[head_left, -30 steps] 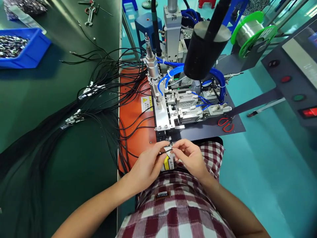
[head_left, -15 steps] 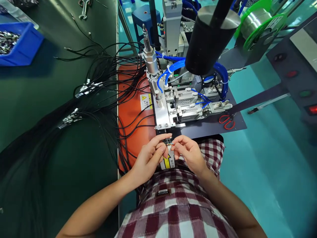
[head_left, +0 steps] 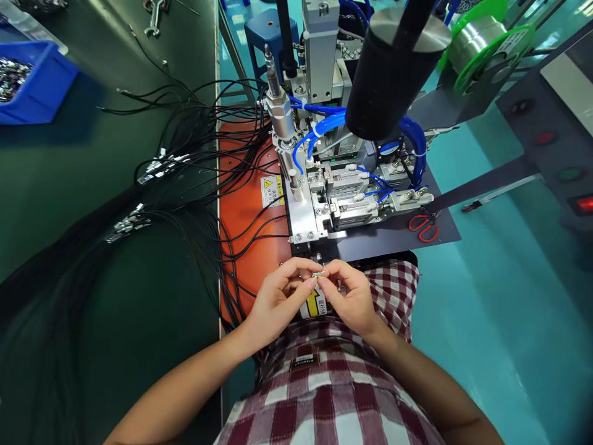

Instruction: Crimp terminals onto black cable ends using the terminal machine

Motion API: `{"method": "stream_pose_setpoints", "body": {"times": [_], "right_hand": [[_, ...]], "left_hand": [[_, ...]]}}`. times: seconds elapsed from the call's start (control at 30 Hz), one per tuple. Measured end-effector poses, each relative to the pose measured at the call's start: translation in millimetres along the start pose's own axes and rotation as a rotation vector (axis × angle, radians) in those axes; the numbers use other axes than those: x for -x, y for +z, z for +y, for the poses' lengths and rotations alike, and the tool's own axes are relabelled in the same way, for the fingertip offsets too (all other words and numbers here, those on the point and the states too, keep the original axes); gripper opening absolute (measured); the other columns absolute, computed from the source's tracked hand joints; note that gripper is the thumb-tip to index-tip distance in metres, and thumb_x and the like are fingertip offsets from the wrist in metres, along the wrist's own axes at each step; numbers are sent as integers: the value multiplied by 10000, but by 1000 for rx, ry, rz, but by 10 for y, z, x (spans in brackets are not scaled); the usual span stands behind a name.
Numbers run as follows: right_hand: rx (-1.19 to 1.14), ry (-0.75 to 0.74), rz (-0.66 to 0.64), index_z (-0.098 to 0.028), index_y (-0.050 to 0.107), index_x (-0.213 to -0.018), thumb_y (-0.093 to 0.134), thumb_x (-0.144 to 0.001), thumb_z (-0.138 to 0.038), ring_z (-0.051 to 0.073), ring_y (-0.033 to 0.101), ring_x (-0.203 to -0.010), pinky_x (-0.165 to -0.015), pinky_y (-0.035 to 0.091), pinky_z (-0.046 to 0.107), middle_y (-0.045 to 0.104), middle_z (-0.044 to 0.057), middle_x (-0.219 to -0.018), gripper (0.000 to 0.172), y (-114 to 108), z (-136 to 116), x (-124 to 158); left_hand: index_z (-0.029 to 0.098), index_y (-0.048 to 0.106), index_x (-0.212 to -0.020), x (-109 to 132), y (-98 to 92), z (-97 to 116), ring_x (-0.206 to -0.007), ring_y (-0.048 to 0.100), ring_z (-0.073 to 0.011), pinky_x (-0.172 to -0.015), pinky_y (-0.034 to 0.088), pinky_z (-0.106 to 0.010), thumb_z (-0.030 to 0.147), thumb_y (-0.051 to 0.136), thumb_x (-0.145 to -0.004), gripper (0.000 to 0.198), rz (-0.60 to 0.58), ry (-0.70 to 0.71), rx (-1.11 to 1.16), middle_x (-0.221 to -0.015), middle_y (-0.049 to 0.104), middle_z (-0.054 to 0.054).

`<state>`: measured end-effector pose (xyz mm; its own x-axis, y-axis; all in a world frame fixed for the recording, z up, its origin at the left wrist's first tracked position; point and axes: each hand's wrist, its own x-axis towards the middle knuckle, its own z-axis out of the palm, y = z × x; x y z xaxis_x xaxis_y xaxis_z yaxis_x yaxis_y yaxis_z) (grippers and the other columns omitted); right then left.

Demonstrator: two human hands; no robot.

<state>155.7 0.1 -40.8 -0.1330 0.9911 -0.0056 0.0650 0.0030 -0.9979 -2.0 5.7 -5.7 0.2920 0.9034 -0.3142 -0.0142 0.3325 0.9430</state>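
Observation:
My left hand [head_left: 280, 298] and my right hand [head_left: 351, 299] meet in front of my lap, each closed in a pinch. Between their fingertips are the thin wires [head_left: 319, 274] of a cable end, light-coloured and very small; fingers cover most of them. Just below the fingertips shows a label with a yellow arrow [head_left: 315, 304]. Past the hands stands a metal machine [head_left: 303, 222] with clamps and blue air hoses [head_left: 330, 122]. Black cables [head_left: 241, 241] run over the orange surface [head_left: 259, 272] left of the machine.
On the dark green table [head_left: 139, 327] lie bundled cables with shiny metal ends [head_left: 130, 224], a blue bin [head_left: 41, 86] of metal parts and a wrench [head_left: 154, 21]. Red-handled scissors [head_left: 424, 227] rest on the machine's plate. A black cylinder [head_left: 393, 80] and a wire spool [head_left: 486, 49] stand beyond.
Both hands have come closer, and their fingertips now nearly touch around the wires. My left index finger, stretched out before, has curled in. Less of the coloured wires shows.

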Motion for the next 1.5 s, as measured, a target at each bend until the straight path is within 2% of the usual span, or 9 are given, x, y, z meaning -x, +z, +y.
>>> {"method": "stream_pose_setpoints", "body": {"times": [0.13,0.27,0.37,0.53,1.03,1.2,1.3,1.4,1.5], "right_hand": [[91,-90,-5,-202,591,-774,591,-869,-209,118,509,-616,-567,421,252,576,-2,-720,96,-7,-14,15],[78,-104,1,-202,598,-776,608,-861,-193,112,508,-620,-575,419,247,574,-10,-709,87,1,8,14],[-43,-14,-26,-197,616,-793,613,-868,-237,111,517,-622,-580,429,248,589,-5,-714,85,-34,23,-15],[-300,218,-50,-188,618,-823,641,-847,-389,86,450,-510,-465,402,215,555,-19,-660,204,-93,1,-79],[-389,270,-120,-186,618,-793,672,-819,-437,77,408,-478,-468,370,217,501,-45,-574,258,-66,-12,-87],[-407,255,-112,-185,623,-798,669,-829,-404,74,410,-481,-470,374,213,512,-41,-592,225,-91,-24,-73],[-337,231,-91,-189,630,-809,653,-840,-384,83,433,-495,-481,395,223,539,-26,-630,199,-121,-45,-58],[-181,127,-17,-198,642,-823,635,-853,-332,103,488,-553,-532,430,244,587,-4,-706,137,-148,-68,-38],[-35,-1,33,-206,639,-819,638,-853,-272,126,528,-623,-586,454,262,607,7,-742,74,-159,-86,-19]], "left_hand": [[168,626,-879,-10,25,12,-467,339,-37,-428,280,-165,351,659,-849,188,73,-60,68,-611,483,53],[167,589,-816,-2,34,-25,-422,263,-25,-408,225,-155,377,669,-840,226,120,-126,161,-505,369,92],[169,583,-824,8,23,-54,-421,236,-28,-414,212,-161,393,670,-838,240,122,-154,195,-488,327,100],[176,575,-845,21,5,-61,-432,225,-32,-425,214,-168,404,664,-843,244,102,-161,204,-497,315,100],[152,595,-831,2,-21,-31,-415,222,-26,-415,195,-170,414,684,-823,277,50,-150,215,-468,321,104],[152,632,-863,11,-8,-19,-426,308,-22,-410,254,-147,380,688,-826,238,60,-120,169,-514,433,78],[154,654,-874,18,14,9,-496,467,-52,-456,394,-161,359,706,-808,222,89,-87,121,-629,567,29],[154,658,-872,18,35,36,-586,573,-92,-529,492,-196,352,716,-794,221,113,-68,102,-725,636,-5],[154,658,-872,19,46,39,-580,577,-82,-499,472,-169,321,712,-801,190,115,-53,91,-732,651,-4]]}}
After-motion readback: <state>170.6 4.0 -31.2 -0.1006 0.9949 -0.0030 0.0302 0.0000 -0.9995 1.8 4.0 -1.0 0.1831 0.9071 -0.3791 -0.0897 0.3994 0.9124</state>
